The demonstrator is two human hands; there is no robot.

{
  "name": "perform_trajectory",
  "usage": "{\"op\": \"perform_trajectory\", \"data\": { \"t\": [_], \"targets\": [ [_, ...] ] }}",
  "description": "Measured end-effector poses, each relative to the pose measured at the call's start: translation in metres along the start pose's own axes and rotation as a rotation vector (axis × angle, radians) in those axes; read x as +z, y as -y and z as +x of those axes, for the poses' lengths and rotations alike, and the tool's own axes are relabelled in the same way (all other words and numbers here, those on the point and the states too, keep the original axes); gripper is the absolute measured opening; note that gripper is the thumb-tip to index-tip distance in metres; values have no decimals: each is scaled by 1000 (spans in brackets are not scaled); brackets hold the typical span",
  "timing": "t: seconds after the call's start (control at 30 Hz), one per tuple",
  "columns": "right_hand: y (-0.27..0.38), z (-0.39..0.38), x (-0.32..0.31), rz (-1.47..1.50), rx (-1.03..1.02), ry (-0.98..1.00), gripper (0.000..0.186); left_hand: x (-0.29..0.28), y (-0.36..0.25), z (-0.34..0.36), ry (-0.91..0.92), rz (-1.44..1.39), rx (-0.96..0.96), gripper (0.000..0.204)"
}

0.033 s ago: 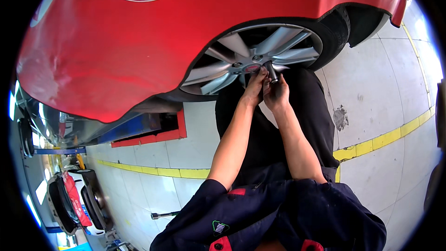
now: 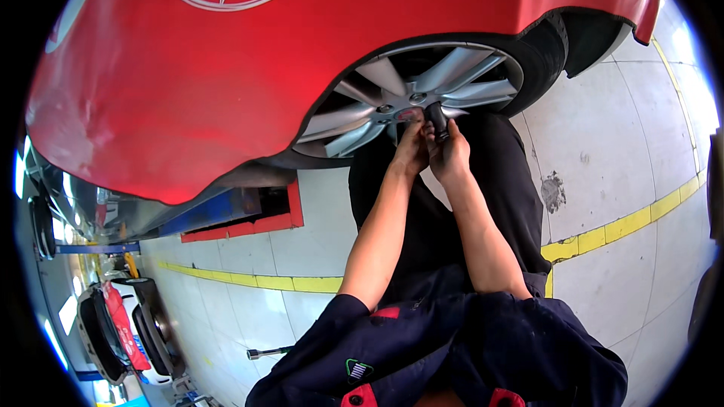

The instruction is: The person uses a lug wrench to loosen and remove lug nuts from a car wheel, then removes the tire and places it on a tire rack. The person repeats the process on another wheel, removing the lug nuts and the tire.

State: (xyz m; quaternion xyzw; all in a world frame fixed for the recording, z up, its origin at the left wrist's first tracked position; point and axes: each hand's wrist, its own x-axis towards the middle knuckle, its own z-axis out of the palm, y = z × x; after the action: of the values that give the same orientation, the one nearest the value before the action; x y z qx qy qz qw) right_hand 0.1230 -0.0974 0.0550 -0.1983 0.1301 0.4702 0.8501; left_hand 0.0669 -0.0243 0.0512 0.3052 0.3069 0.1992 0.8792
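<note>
The silver multi-spoke wheel (image 2: 377, 75) of a car stands in front of me, with lug nuts around its hub. My right hand (image 2: 451, 157) grips a dark cylindrical socket (image 2: 437, 115) just in front of the hub. Its fingers curl round the lower end, and whether the socket sits on a nut I cannot tell. Close beside it on the left, my left hand (image 2: 411, 149) is closed, fingertips near the red centre cap (image 2: 408, 114). What those fingers hold, if anything, is hidden. Both hands nearly touch between my knees.
A red cover (image 2: 204, 98) hangs over the car's side above the wheel. On the tiled floor at lower left lies a metal wrench (image 2: 260, 352), partly behind my sleeve. A red-edged opening (image 2: 298, 203) shows beneath the car. Another car (image 2: 139, 324) stands far left.
The socket has tilted, and its end that faced me now shows less. My right fingers have shifted around it, and my left hand has moved slightly. The picture has shifted a little.
</note>
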Motion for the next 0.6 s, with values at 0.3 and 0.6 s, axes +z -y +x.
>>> {"op": "perform_trajectory", "data": {
  "t": [0.3,0.6],
  "targets": [
    [2,-1,-3,129,157,-281,37,13,0,15,-164,-74,-109,36],
    [-10,-20,5,-740,-494,-119,24,20,-3,5,-77,148,71,32]
  ]
}}
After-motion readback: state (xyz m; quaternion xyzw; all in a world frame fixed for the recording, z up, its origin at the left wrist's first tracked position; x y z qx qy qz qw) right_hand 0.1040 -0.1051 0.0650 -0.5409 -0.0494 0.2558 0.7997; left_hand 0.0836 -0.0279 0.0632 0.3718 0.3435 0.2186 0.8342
